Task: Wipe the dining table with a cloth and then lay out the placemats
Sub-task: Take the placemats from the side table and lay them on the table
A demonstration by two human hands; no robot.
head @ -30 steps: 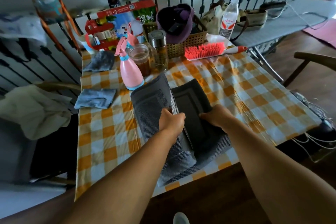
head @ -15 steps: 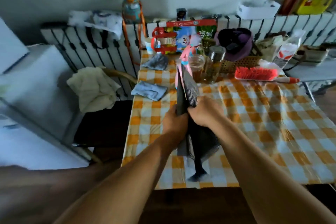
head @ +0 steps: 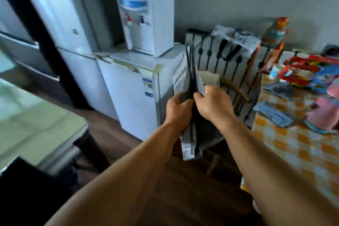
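- The whole view is smeared by motion blur, so fine detail is soft and the clutter at the far right edge reads only as red, blue and pink shapes
- The dining table (head: 293, 152) is cut off by the right edge; only its orange-and-white checked cover shows, with a blue-grey cloth (head: 273, 114) lying near its left side and a second, darker cloth (head: 280, 90) behind it
- The placemats (head: 189, 82) are held upright and edge-on in the air, left of the table and in front of a small white fridge (head: 132, 93), so how many there are cannot be told
- They look thin and stiff, dark grey woven faces with a paler striped panel on the left side, fanned slightly apart at the top
- The left hand (head: 178, 111) grips the stack from the left, fingers curled round it
- The right hand (head: 213, 102) pinches the right side of the stack, thumb and fingers closed on it
- A white water dispenser (head: 146, 22) stands on the fridge
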